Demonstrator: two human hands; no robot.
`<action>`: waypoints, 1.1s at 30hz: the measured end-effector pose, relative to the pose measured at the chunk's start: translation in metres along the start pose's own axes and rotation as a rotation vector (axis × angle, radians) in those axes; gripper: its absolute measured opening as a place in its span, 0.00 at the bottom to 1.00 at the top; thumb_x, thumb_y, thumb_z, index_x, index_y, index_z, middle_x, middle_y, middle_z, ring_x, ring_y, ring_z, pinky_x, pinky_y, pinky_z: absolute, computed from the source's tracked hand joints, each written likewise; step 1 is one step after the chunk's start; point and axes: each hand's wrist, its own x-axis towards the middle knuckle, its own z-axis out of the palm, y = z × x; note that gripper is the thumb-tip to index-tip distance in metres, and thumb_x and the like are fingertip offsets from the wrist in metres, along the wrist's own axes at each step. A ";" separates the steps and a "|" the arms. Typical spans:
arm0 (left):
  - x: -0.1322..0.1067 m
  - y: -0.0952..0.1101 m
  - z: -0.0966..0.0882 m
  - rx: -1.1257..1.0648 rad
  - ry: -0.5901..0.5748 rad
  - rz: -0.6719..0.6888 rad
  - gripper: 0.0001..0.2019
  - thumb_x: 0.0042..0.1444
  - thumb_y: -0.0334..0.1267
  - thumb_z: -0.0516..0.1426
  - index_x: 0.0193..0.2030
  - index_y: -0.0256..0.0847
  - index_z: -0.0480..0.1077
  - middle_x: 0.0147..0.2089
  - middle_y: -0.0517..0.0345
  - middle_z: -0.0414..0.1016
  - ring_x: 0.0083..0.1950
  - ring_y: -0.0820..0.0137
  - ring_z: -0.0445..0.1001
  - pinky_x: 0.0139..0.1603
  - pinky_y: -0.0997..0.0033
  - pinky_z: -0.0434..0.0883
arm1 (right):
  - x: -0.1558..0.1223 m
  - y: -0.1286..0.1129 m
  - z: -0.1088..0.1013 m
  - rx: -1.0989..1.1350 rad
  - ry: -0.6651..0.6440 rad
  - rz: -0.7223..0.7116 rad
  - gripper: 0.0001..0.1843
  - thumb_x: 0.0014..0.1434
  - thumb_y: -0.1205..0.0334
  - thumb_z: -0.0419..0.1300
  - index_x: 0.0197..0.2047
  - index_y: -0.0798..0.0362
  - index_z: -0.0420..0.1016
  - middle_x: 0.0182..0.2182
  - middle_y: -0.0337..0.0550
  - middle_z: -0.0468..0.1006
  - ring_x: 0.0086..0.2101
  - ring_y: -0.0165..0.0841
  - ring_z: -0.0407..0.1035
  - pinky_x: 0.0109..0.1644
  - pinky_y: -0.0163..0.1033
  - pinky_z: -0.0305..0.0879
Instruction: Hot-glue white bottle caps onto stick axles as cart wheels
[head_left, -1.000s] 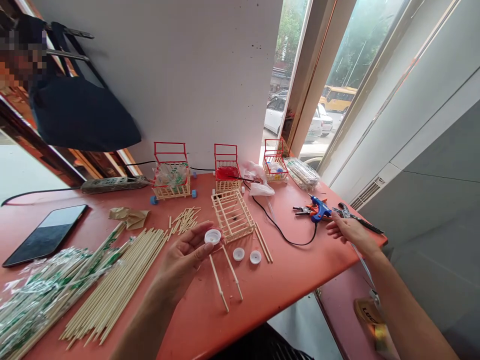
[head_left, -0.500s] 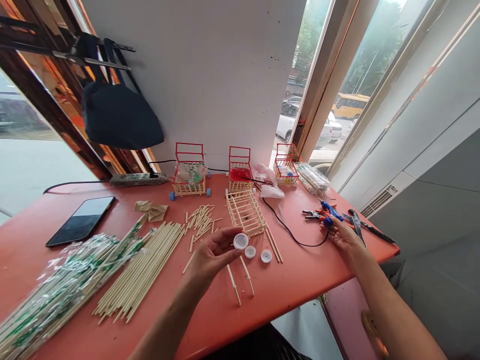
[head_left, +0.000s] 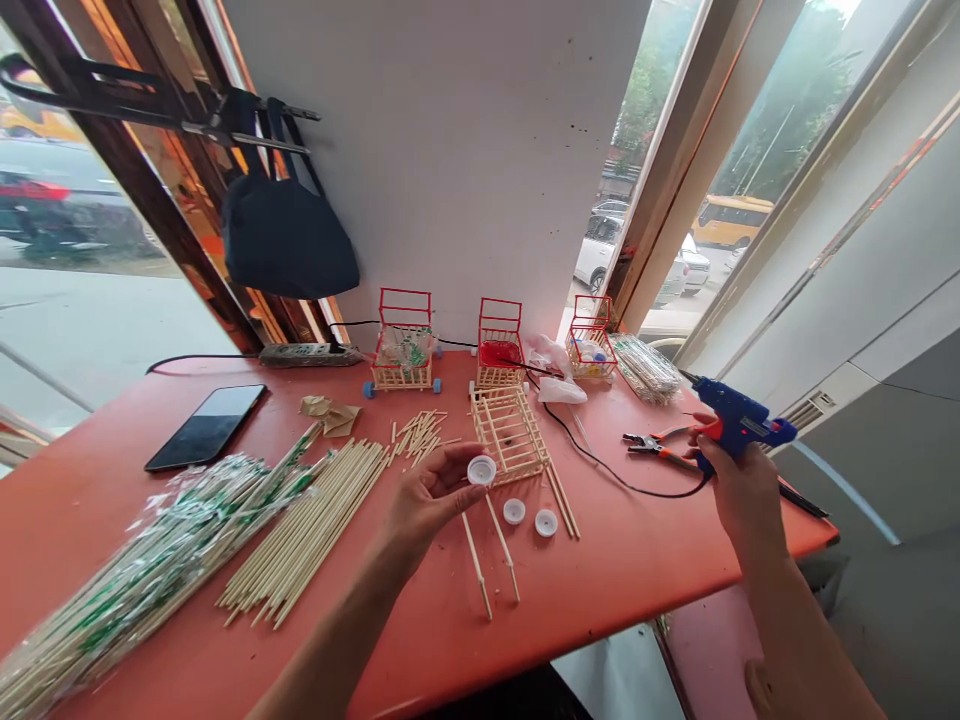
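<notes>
Between the fingertips of my left hand (head_left: 435, 498) is a white bottle cap (head_left: 481, 471), its hollow side facing me. My right hand (head_left: 742, 490) grips a blue glue gun (head_left: 739, 415) by its handle, raised above the table's right side, with a pale glue stick (head_left: 847, 490) trailing from its back. Two more white caps, a left one (head_left: 514, 512) and a right one (head_left: 546, 523), lie on the table beyond my left hand. Behind them rests a frame of wooden sticks (head_left: 510, 430). Two thin sticks (head_left: 475, 568) lie below the held cap.
Small stick carts with red handles, a left one (head_left: 405, 350), a middle one (head_left: 500, 345) and a right one (head_left: 592, 340), line the wall. Loose skewers (head_left: 307, 530), wrapped skewers (head_left: 157, 570) and a phone (head_left: 206, 427) occupy the left. Pliers (head_left: 660, 445) lie right, near the black cord (head_left: 600, 465).
My right hand has lifted the glue gun off the table, up and to the right. The left hand still holds the cap. The whole view has shifted slightly.
</notes>
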 end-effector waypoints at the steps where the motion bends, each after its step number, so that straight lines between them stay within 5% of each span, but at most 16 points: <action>1: 0.001 0.002 0.001 0.003 -0.001 0.002 0.27 0.41 0.40 0.77 0.49 0.39 0.79 0.49 0.47 0.85 0.52 0.56 0.82 0.51 0.62 0.79 | 0.000 -0.011 0.005 0.099 -0.055 -0.014 0.13 0.60 0.51 0.63 0.41 0.52 0.77 0.42 0.48 0.83 0.34 0.37 0.76 0.39 0.43 0.74; 5: 0.006 0.012 0.002 0.038 -0.027 0.031 0.25 0.40 0.40 0.76 0.46 0.39 0.79 0.45 0.49 0.85 0.49 0.58 0.83 0.49 0.62 0.80 | -0.003 -0.052 0.031 0.310 -0.325 0.112 0.08 0.52 0.59 0.70 0.34 0.53 0.79 0.39 0.51 0.85 0.31 0.36 0.74 0.31 0.39 0.69; 10: 0.012 0.016 -0.004 0.089 -0.022 0.107 0.20 0.42 0.37 0.74 0.42 0.40 0.78 0.41 0.52 0.84 0.47 0.60 0.82 0.48 0.63 0.80 | -0.013 -0.078 0.062 0.464 -0.590 0.285 0.17 0.47 0.60 0.74 0.42 0.52 0.80 0.33 0.44 0.81 0.28 0.32 0.68 0.25 0.35 0.63; 15: 0.016 0.007 -0.012 0.098 0.047 0.146 0.19 0.40 0.38 0.74 0.39 0.40 0.77 0.39 0.54 0.83 0.43 0.61 0.82 0.47 0.63 0.80 | -0.012 -0.078 0.069 0.513 -0.726 0.344 0.24 0.50 0.42 0.74 0.41 0.52 0.81 0.44 0.52 0.82 0.42 0.41 0.75 0.34 0.39 0.71; 18: 0.017 0.002 -0.016 0.117 0.058 0.126 0.20 0.41 0.39 0.74 0.41 0.41 0.77 0.41 0.53 0.83 0.45 0.60 0.82 0.46 0.62 0.79 | -0.009 -0.075 0.072 0.478 -0.756 0.327 0.27 0.53 0.34 0.69 0.41 0.50 0.81 0.46 0.54 0.83 0.43 0.44 0.76 0.34 0.39 0.70; 25: 0.010 0.001 -0.025 0.277 0.074 0.182 0.21 0.45 0.39 0.73 0.48 0.41 0.79 0.49 0.49 0.83 0.48 0.60 0.80 0.52 0.62 0.75 | -0.009 -0.079 0.093 0.538 -0.877 0.305 0.23 0.58 0.39 0.69 0.44 0.50 0.77 0.38 0.50 0.81 0.27 0.33 0.69 0.21 0.32 0.57; 30: 0.008 -0.001 -0.025 0.441 0.111 0.296 0.22 0.52 0.38 0.70 0.54 0.44 0.77 0.46 0.52 0.83 0.47 0.61 0.79 0.50 0.64 0.72 | -0.017 -0.090 0.107 0.316 -1.218 0.065 0.29 0.64 0.34 0.61 0.36 0.56 0.78 0.26 0.43 0.74 0.21 0.26 0.59 0.22 0.33 0.55; 33: 0.009 -0.005 -0.028 0.516 0.145 0.322 0.22 0.53 0.36 0.69 0.56 0.46 0.76 0.48 0.53 0.83 0.51 0.59 0.79 0.54 0.61 0.71 | -0.021 -0.092 0.115 0.207 -1.238 -0.107 0.30 0.67 0.34 0.56 0.38 0.56 0.78 0.23 0.40 0.71 0.21 0.27 0.57 0.22 0.33 0.52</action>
